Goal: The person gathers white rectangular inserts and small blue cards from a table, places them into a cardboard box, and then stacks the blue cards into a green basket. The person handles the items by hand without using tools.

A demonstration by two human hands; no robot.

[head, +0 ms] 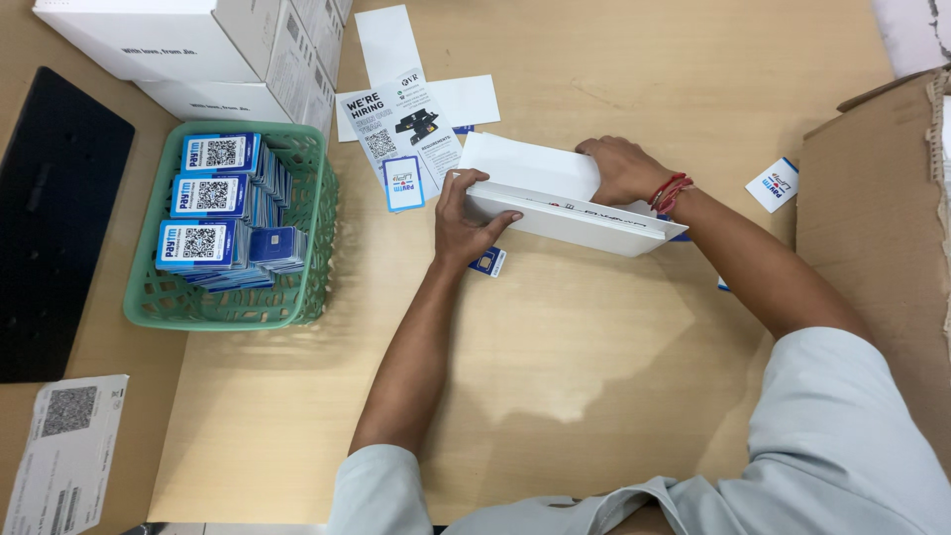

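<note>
Nearest the camera, both forearms reach up from the lower edge of the frame over the pale wooden counter (555, 357). The left hand (466, 220) is closed on the left end of a flat white box (555, 203) in the middle of the frame, thumb along its front edge and fingers curled over the top, seemingly to steady that end. The right hand (622, 168), with a red thread at the wrist, presses down on the box's raised white flap, probably to fold it. The box lies with its long axis running from centre left to lower right, its thin front edge facing the person. A small blue card (487, 262) lies just below the left hand. Farther out, at the left, a green basket (315, 213) keeps stacks of blue-and-white cards together. A printed leaflet (398, 129) lies beyond the box, white cartons (198, 50) at upper left
</note>
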